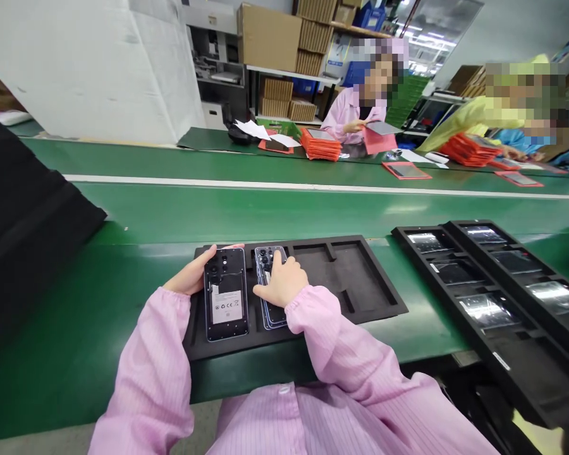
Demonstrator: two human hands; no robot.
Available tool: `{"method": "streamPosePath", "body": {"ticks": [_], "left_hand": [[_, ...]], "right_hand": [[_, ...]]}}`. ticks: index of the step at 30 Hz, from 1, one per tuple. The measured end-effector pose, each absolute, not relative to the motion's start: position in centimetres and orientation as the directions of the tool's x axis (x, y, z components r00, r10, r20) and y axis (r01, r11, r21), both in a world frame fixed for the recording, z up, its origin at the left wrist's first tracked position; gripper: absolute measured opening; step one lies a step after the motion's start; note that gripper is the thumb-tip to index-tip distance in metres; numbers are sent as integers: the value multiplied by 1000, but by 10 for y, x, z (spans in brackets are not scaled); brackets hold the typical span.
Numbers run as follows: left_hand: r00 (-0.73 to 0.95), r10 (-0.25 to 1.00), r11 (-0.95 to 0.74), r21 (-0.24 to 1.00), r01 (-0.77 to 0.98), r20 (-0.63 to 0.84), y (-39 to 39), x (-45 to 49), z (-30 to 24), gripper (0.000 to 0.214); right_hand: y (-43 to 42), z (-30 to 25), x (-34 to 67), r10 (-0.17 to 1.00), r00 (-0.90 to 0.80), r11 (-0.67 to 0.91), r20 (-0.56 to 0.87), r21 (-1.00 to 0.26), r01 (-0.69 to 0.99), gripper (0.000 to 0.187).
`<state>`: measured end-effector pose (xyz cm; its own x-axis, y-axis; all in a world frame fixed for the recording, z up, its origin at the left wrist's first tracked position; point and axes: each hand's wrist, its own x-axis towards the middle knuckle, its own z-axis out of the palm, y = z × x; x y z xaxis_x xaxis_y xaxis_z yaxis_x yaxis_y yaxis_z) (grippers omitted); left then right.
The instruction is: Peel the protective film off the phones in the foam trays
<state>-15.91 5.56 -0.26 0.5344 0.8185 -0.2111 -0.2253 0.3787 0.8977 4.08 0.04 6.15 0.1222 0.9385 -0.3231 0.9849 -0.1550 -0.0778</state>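
Note:
On the left, my left hand is closed around an open-backed smartphone, its thumb along the edge and fingers partly hidden behind. This phone shows a battery label and camera holes, and lies over the left end of a black foam tray. My right hand grips across more open-backed smartphones, stacked in the tray beside the first one. Its thumb reaches over their left side and a finger lies near the cameras. How many phones are in the stack is hard to tell.
Two black trays holding dark glossy panels lie at right on the green bench. Black sheeting covers the far left. Across the bench, a person in pink sits behind a stack of red-edged sleeves; others sit further right.

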Motion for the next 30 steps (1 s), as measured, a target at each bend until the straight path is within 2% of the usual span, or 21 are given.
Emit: {"method": "streamPosePath", "body": {"ticks": [8, 10, 12, 14, 16, 18, 21, 26, 30], "left_hand": [[513, 842, 354, 890, -286, -170, 55, -160, -4, 74], [516, 842, 367, 869, -331, -159, 55, -160, -3, 76], [518, 836, 413, 827, -382, -178, 56, -158, 3, 70], [445, 867, 429, 788, -442, -222, 58, -156, 16, 51], [300, 917, 384, 783, -490, -262, 61, -154, 35, 36], [198, 941, 337, 807, -485, -275, 64, -151, 55, 33], [178, 938, 345, 847, -405, -297, 66, -137, 77, 33], [71, 955, 295, 914, -280, -287, 64, -103, 82, 37], [-2, 968, 239, 928, -286, -249, 62, -91, 77, 40]], "right_hand": [[3, 51, 25, 924, 176, -201, -339, -39, 979, 106], [8, 52, 26, 919, 198, -233, -341, -65, 970, 113], [13, 52, 29, 920, 197, -247, -338, -111, 963, 118], [15, 53, 33, 925, 179, -240, -335, -149, 959, 120], [15, 55, 34, 924, 170, -231, -343, -144, 962, 117], [15, 57, 31, 917, 160, -213, -365, -109, 971, 112], [15, 58, 23, 906, 154, -205, -394, -91, 975, 108], [17, 59, 28, 910, 164, -250, -381, -188, 950, 116], [20, 61, 62, 917, 53, -207, -395, -360, 909, 122]]}}
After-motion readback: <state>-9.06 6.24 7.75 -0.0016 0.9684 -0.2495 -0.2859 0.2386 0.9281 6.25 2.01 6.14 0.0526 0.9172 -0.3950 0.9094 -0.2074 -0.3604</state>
